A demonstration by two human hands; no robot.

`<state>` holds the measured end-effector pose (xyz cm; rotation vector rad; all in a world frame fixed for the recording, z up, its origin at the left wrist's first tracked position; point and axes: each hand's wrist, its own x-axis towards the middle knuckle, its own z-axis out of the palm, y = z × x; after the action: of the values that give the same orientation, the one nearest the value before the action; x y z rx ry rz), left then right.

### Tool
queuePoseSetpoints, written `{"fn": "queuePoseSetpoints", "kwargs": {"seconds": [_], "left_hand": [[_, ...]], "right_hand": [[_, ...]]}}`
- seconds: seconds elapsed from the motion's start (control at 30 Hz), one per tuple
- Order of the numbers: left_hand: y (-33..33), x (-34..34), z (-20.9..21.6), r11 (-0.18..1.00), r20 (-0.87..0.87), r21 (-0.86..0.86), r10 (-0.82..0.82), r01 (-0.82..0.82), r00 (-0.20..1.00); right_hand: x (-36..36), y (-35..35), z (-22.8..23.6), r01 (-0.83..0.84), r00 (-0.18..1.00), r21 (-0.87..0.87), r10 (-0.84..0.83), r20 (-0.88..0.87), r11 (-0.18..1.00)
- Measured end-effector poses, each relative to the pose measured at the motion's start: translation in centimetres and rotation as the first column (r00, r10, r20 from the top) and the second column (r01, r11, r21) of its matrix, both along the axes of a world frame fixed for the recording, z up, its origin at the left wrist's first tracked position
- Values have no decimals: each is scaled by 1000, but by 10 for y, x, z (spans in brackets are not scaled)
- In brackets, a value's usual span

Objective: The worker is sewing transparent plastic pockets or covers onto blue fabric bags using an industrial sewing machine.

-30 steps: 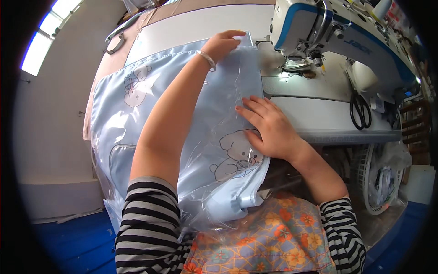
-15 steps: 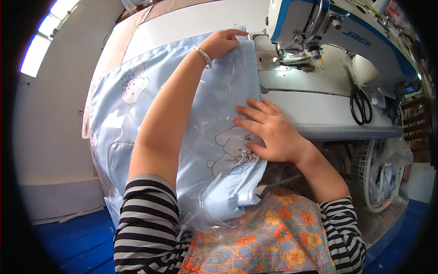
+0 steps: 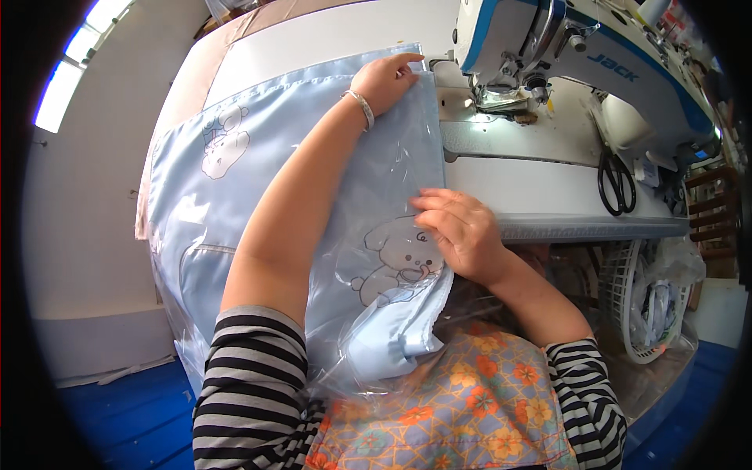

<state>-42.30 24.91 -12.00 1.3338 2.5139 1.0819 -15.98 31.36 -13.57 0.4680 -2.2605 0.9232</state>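
Observation:
Light-blue fabric [image 3: 298, 196] printed with cartoon animals lies across the white table, with clear plastic film [image 3: 392, 164] over much of it. My left hand [image 3: 384, 82] reaches to the far right corner; its index finger stretches along the edge while the other fingers curl in, pinching the fabric. Lower on the right edge, my right hand [image 3: 462, 231] has its fingers bent together over that edge, beside the printed puppy. What lies under its fingertips is hidden. The near end of the fabric hangs in folds over my flowered apron [image 3: 470, 392].
A white-and-blue sewing machine [image 3: 540, 55] stands at the right, its lamp lit. Black-handled scissors [image 3: 616, 182] lie beside it on the white tabletop [image 3: 540, 184]. Below the table's front edge, a white plastic basket [image 3: 623, 301] holds plastic bags and scraps.
My right hand has gone from spread flat on the fabric to fingers drawn together at its right edge. The fabric has shifted slightly left. My left hand stays at the far corner.

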Motion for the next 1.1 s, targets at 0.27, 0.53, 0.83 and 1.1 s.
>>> {"fn": "queuePoseSetpoints", "kwargs": {"seconds": [0.27,0.53,0.83,1.1], "left_hand": [[-16,-36,-25,944,564,327,-228,40,794],[-6,-42,-28,960,430,271,-189,74,883],[0,-17,-17,998,-188,-31,47,-53,981],[12,-10,-11,984,-307,-56,142,-167,941]], "right_hand": [[1,-1,-19,-76,993,-53,71,-95,996],[-5,0,-24,-39,990,-6,37,-137,999],[0,2,-23,-2,1000,-16,2,21,1000],[-2,1,-11,14,994,-78,-6,107,997]]}}
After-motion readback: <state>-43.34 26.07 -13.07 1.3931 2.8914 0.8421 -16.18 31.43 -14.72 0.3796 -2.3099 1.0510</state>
